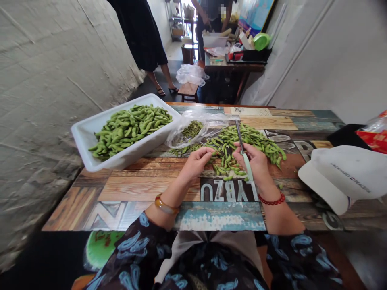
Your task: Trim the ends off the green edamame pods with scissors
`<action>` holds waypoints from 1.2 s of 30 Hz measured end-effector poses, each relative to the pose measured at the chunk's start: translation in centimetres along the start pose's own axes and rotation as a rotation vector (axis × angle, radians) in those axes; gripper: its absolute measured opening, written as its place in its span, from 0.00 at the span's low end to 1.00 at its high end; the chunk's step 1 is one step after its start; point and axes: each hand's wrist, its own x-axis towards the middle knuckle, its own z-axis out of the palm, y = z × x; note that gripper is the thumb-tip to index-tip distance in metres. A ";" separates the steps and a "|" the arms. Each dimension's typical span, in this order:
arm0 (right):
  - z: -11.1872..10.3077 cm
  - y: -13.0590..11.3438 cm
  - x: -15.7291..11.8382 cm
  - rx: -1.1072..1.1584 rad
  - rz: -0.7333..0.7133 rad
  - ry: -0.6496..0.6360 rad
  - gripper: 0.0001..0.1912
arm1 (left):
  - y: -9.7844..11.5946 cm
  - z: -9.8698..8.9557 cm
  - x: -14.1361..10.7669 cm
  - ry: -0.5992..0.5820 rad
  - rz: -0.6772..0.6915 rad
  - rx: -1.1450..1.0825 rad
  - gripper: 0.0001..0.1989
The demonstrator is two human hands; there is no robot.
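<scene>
Left hand (196, 162) pinched, thumb and fingertips together on a green pod (215, 154) (only its tip shows, small at this range); right hand (256, 161) wrapped round a pair of scissors (247, 164), pale green handle in the grip, dark blades pointing away past the fingers; the two hands near each other, not touching.

Loose pods (256, 139) spread on the table (142, 181) just beyond both hands; thickest past the scissors and to their right, a few strays between the wrists and the heap. Clear plastic bag (211, 119) beyond the pinch, mouth open, small green scraps (192, 129) inside; white tub (145, 146) left of the bag and up-left of the left hand, holding a mound of picked pods (130, 131).

White cap (341, 169) on the table, right of the scissors hand; amber bangle (165, 205) behind the pinch, at the left wrist; red bead bracelet (272, 199) behind the scissors grip, at the right.

Farther beyond the hands, a stool (189, 90) topped by a crumpled bag (192, 74); a person in dark clothes (142, 36) standing left of it; another person (208, 24) behind a cluttered back table (232, 66).
</scene>
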 end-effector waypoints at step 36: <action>0.5 0.3 -0.5 -0.257 -0.349 -0.354 0.23 | 0.8 0.2 -0.2 -0.091 -0.018 -0.045 0.14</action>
